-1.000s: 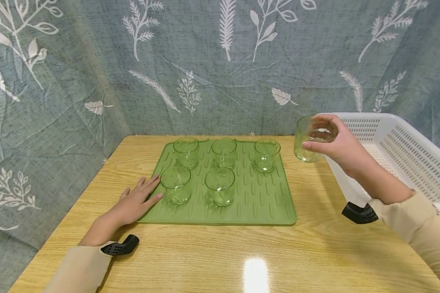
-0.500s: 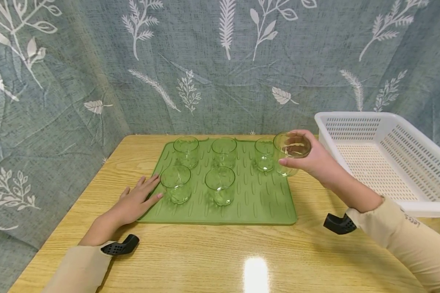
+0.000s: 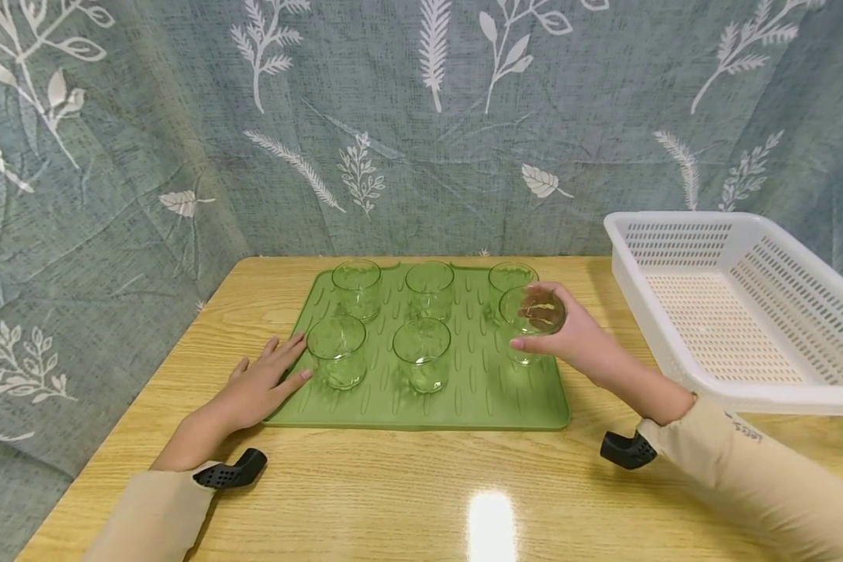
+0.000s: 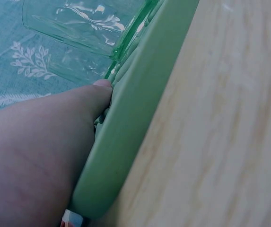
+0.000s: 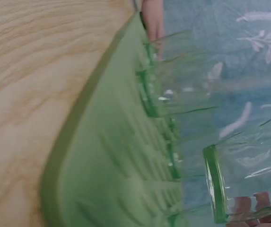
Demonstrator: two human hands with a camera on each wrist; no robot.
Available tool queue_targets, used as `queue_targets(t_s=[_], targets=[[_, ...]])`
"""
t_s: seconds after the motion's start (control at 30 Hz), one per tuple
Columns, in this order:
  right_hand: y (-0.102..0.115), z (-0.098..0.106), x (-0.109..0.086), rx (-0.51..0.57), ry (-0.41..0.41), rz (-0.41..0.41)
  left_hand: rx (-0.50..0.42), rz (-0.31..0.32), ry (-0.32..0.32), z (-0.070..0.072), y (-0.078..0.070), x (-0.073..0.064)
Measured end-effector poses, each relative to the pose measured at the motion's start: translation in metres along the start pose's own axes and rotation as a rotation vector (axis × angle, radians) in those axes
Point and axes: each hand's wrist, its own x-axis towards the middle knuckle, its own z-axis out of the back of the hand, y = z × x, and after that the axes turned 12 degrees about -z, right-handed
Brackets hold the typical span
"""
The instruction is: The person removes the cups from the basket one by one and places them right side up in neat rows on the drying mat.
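Observation:
My right hand (image 3: pixel 579 339) grips a clear greenish drinking glass (image 3: pixel 520 320) by its side, thumb in front and fingers behind. In the right wrist view this glass (image 5: pixel 249 172) hangs upright above the green mat (image 5: pixel 107 175), its base apart from the surface. On the mat several like glasses stand upright: three in the back row, such as the back right glass (image 3: pixel 511 271), and two in front, such as the front middle glass (image 3: pixel 421 355). My left hand (image 3: pixel 263 386) rests flat with spread fingers on the mat's left edge, beside the front left glass (image 3: pixel 337 351).
A white perforated plastic basket (image 3: pixel 752 390) stands on the right side of the wooden table (image 3: pixel 365 492). A blue-grey leaf-patterned curtain (image 3: pixel 407 187) hangs behind and at the left. Each wrist wears a black camera mount, such as the left mount (image 3: pixel 232 471).
From beside the basket, my right hand has carried the glass left and down over the right part of the mat. My left hand has stayed in place.

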Motion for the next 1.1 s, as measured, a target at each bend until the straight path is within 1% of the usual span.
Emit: queue_targets(t_s=[0.2, 0.4, 0.57, 0.77, 1.0, 1.1], targets=[[-0.017, -0.003, 0.005, -0.004, 0.052, -0.032, 0.002, 0.006, 0.005, 0.000, 0.000, 0.001], [-0.029, -0.003, 0.008, -0.029, 0.089, -0.037, 0.001, 0.008, 0.006, 0.000, 0.000, 0.001], [-0.037, -0.002, 0.009, -0.025, 0.120, -0.039, 0.003, 0.009, 0.007, 0.000, -0.001, 0.000], [-0.041, -0.002, 0.006, 0.002, 0.154, -0.047, 0.001, 0.013, 0.001, 0.000, -0.004, 0.000], [-0.042, 0.000, 0.008, -0.047, 0.155, -0.032, 0.001, 0.012, 0.000, 0.001, -0.004, 0.000], [-0.043, 0.002, 0.010, -0.048, 0.173, -0.031, -0.002, 0.011, 0.000, 0.001, -0.004, 0.001]])
